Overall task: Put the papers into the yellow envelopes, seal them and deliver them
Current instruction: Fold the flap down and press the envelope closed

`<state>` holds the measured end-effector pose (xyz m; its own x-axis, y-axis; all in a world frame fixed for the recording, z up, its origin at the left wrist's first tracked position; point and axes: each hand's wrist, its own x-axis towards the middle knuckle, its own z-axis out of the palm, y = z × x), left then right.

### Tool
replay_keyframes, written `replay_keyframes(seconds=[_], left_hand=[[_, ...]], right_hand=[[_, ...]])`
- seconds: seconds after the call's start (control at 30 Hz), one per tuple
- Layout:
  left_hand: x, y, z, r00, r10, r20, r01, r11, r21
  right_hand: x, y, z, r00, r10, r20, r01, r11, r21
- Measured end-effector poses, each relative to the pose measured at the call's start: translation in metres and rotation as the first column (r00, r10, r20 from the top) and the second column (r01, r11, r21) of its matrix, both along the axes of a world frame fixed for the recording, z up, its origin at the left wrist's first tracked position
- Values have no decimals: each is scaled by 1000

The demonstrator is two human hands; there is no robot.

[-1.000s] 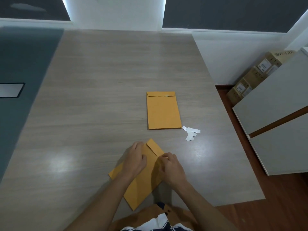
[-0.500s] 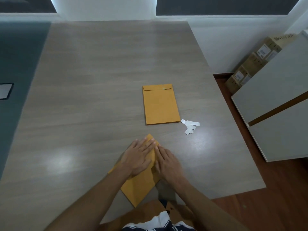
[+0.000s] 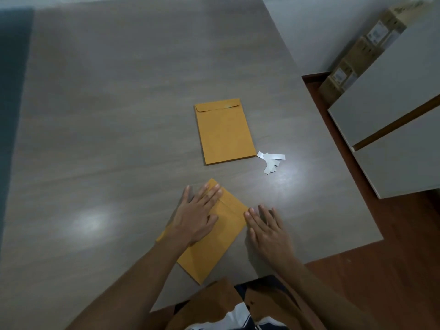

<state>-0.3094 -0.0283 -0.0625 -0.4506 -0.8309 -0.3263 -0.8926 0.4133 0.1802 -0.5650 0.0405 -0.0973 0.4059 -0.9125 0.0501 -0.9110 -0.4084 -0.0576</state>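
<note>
The right hand [image 3: 269, 231] has slid off the near envelope [image 3: 214, 241] onto the desk [image 3: 95, 139] just right of it; both hands now lie flat, apart.

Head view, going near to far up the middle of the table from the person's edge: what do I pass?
Near envelope under the flat left hand → white paper strips → far envelope, flap folded down → bare table.
</note>
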Motion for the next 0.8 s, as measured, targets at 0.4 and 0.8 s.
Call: replay_keyframes(seconds=[0.4,0.8], left_hand=[[-40,24,-4,993,-118,15,118,992,-42],[-2,-16,7,983,135,121,-132,991,-33]], right_hand=[[7,5,-5,996,-75,58,78,996,-53],[5,3,0,997,-78,10,77,997,7]])
